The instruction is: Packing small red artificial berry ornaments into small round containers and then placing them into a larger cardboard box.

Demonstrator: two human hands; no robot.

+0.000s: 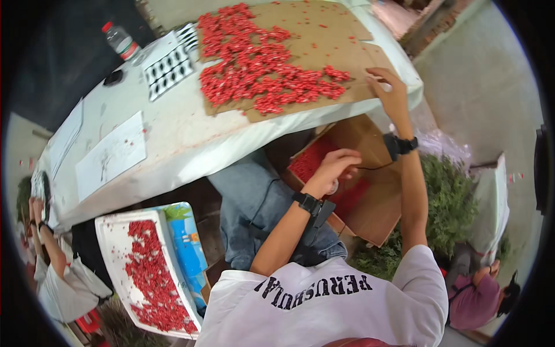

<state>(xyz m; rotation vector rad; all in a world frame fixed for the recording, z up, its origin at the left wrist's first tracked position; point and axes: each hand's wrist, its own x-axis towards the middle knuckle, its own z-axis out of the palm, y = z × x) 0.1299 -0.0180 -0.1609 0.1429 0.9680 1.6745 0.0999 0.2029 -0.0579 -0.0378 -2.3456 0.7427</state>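
The right arm reaches up at right of centre, its hand [393, 95] by the cardboard [341, 34]; the left forearm angles up, its hand [333, 170] over the box [378, 217] at centre right. Small, glossy red pieces [254, 63] heap at upper centre. Right fingers bend loosely, left ones curl inward; I cannot tell whether either grips anything.

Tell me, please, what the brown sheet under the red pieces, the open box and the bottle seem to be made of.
Brown sheet: probably cardboard, matte, with plain tan colour and uneven edges.
Open box: likely cardboard too, matte brown with flat, stiff-looking walls.
Bottle: perhaps plastic, clear and smooth, judging by its see-through body.
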